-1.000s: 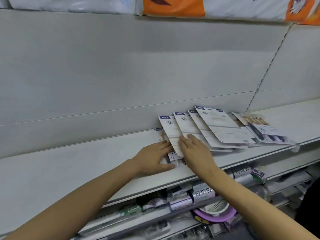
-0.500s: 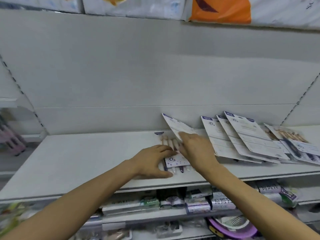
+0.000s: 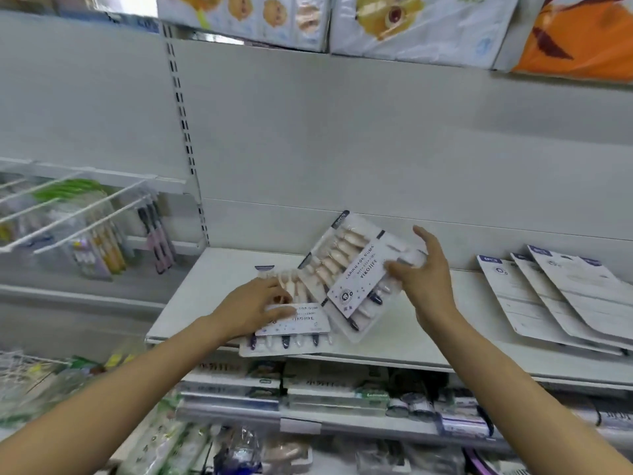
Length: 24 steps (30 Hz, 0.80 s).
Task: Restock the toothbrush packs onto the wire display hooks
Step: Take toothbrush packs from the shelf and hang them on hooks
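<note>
The clear plastic blister pack of toothbrushes with the white and purple printed card (image 3: pixel 356 275) is now tipped up off the white metal shelf (image 3: pixel 428 351), front face showing, its lower edge down near the shelf and its top leaning toward the back panel. A second ago it lay face down among the others; half a second ago it was only being peeled up at one edge. So it has been turned over and is being readied for hanging, I'd say, though it is nowhere near a hook yet.

The right hand (image 3: pixel 423 275) holds this pack by its right edge: the thumb presses on the front, while the other fingers (image 3: pixel 424 238) are spread and reach behind, so the grip looks light. The left hand (image 3: pixel 255 305) lies flat, fingers straight and together, pressing a second, matching toothbrush pack (image 3: pixel 291 323) that lies face up at the shelf's front edge, partly under the raised one.

To the right, three more packs lying face down, white backs up (image 3: pixel 561 296), overlap like fanned cards, well apart from both hands. The white wire display hooks (image 3: pixel 78 204) jut out in the next bay to the left, already carrying a few toothbrush packs.
</note>
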### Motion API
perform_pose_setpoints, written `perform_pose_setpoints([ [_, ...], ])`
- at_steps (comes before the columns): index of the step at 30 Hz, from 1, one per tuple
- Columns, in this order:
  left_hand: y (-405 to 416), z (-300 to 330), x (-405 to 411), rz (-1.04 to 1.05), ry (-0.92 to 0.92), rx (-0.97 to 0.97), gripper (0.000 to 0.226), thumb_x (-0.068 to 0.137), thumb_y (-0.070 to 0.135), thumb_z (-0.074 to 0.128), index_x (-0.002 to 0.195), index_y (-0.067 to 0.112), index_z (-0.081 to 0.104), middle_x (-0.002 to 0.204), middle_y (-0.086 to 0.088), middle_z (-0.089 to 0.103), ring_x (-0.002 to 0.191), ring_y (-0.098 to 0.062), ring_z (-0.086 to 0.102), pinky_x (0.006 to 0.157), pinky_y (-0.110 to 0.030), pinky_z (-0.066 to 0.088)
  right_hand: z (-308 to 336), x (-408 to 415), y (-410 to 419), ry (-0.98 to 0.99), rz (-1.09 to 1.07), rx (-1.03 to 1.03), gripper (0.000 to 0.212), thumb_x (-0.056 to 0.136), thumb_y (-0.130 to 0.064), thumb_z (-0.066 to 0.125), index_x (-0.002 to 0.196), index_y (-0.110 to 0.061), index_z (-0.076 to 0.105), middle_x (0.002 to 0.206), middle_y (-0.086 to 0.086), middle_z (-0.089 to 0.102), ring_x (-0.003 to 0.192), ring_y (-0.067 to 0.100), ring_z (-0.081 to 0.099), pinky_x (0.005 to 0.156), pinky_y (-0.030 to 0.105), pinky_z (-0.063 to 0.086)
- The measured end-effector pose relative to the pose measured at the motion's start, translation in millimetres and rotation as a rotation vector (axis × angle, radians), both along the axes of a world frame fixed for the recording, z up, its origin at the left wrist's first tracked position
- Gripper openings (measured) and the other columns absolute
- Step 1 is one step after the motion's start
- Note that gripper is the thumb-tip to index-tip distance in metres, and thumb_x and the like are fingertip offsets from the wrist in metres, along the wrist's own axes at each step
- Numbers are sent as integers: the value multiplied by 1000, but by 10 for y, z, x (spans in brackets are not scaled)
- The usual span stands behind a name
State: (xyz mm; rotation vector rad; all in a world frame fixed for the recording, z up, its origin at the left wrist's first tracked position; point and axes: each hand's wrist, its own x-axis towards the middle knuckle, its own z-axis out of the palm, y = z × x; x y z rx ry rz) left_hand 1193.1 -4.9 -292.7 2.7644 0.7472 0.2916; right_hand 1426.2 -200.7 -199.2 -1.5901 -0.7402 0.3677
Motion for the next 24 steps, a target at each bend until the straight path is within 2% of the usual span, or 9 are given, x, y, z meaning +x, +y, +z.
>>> perform_pose_setpoints([
  [4,168,-6,-425,83,-68,27,21,94,53,53,83,38,61,81,18,60,75,2,51,68,-30,46,-213,-166,188,93,102,-340,64,75,3,80,134,-11,57,115,11,63,88,25,66,64,33,58],
  [7,262,-19,-693,177,-83,32,25,93,40,59,70,37,53,70,14,58,68,-1,50,62,-32,43,-399,-276,246,3,239,-690,74,72,-21,89,135,-12,52,123,7,57,104,27,61,71,32,51],
  [9,303,-33,-840,263,-130,24,8,89,38,66,85,39,59,87,14,59,86,-8,55,71,-32,45,-493,-439,278,-54,269,-776,64,81,-47,79,124,-9,53,103,2,62,87,22,64,63,30,51],
  [11,360,-94,-934,421,-145,-23,43,83,47,71,121,32,55,119,5,51,117,-18,45,89,-35,43,-569,-557,358,-214,220,-862,74,83,-73,58,116,-7,54,90,2,63,77,21,67,67,33,57],
  [13,448,-156,-1006,568,-112,-173,85,78,59,72,146,24,35,144,-6,35,136,-28,31,105,-42,37,-598,-634,452,-355,176,-936,76,78,-86,46,105,-15,53,90,1,66,76,23,69,75,40,60],
  [16,577,-248,-1095,600,-139,-479,110,72,65,73,154,18,18,156,-10,31,138,-31,37,106,-42,40,-616,-723,578,-366,216,-911,62,85,-72,56,84,-11,54,77,6,69,60,27,69,59,38,59],
  [19,612,-233,-1210,658,-211,-607,121,68,64,77,156,12,12,147,-8,48,126,-29,52,95,-40,49,-618,-810,633,-104,278,-750,44,89,-38,73,70,-7,48,63,14,56,46,22,54,47,26,42],
  [21,604,-232,-1299,705,-187,-536,105,73,59,77,151,12,26,137,-8,57,115,-29,59,89,-40,53,-622,-844,636,5,289,-688,32,86,-24,74,75,-8,48,67,14,49,51,21,48,48,25,32],
  [24,536,-199,-1444,741,-223,-445,47,79,44,76,119,26,56,114,-2,68,95,-23,62,81,-36,52,-608,-931,630,32,291,-623,22,81,-9,68,77,-10,46,70,11,39,59,21,39,50,25,22],
])
